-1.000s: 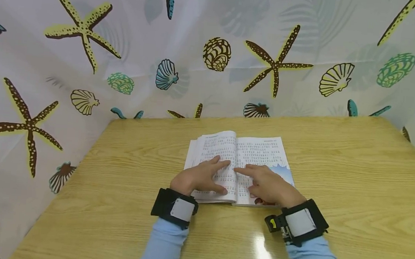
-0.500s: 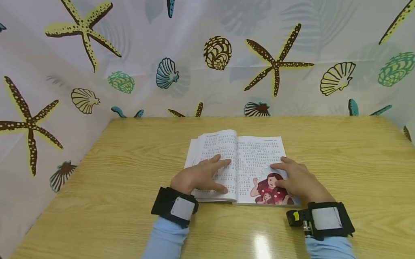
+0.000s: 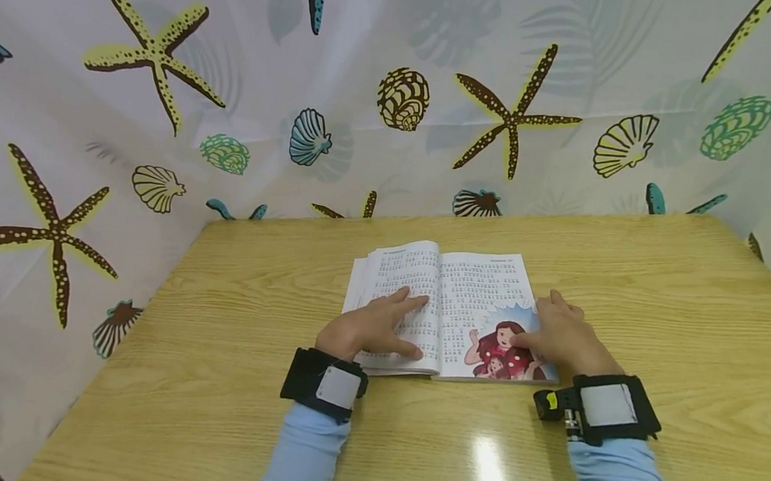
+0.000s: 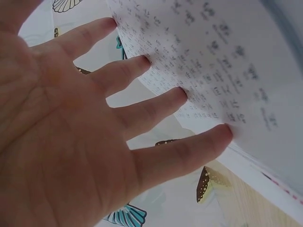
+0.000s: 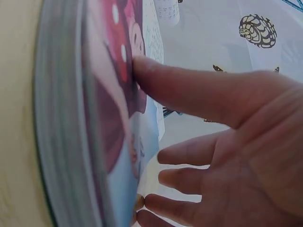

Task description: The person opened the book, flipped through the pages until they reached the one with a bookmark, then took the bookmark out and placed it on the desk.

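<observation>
An open book [image 3: 477,282] lies on the table, its right page bearing a picture [image 3: 511,350] of red-haired figures. My left hand [image 3: 375,329] spreads over the left page, and in the left wrist view its outstretched fingers [image 4: 182,150] touch the printed text at their tips. At the book's right edge is my right hand [image 3: 567,334]. The right wrist view shows its thumb [image 5: 189,92] resting on the picture, with the other fingers held apart from the thumb around the page's outer edge. The thick page block [image 5: 61,123] shows beside it.
A wooden table [image 3: 252,298] carries the book. Behind and to the left hangs a white cloth [image 3: 353,49] printed with starfish and shells. Both wrists wear black straps [image 3: 610,409] over blue sleeves [image 3: 306,453].
My right hand has slid from the middle of the right page out to its right edge, uncovering the picture. Lately its fingers have shifted slightly past the edge. The left hand has stayed put.
</observation>
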Motion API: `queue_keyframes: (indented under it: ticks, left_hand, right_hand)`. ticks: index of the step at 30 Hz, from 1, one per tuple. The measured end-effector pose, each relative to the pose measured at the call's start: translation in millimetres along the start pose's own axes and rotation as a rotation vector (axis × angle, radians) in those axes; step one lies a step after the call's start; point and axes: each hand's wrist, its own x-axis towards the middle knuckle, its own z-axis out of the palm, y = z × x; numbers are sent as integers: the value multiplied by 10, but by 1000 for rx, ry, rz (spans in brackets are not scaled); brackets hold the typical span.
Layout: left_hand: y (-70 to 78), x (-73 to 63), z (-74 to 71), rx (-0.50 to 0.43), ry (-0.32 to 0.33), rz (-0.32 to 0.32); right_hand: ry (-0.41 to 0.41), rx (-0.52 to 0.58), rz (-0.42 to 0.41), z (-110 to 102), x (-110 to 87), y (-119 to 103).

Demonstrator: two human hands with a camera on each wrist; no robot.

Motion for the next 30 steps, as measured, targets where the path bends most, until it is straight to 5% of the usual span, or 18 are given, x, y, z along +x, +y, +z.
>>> queue_keyframes:
  ticks: [10, 19, 30]
  left_hand:
    - [-17, -4, -16, -2, 1, 11]
    - [-48, -8, -8, -37, 11, 47]
    - [-76, -14, 13, -38, 26, 66]
  right_hand:
    - [17, -94, -31, -49, -14, -37]
    - [365, 74, -120, -58, -77, -81]
    - [333, 21, -165, -48, -105, -33]
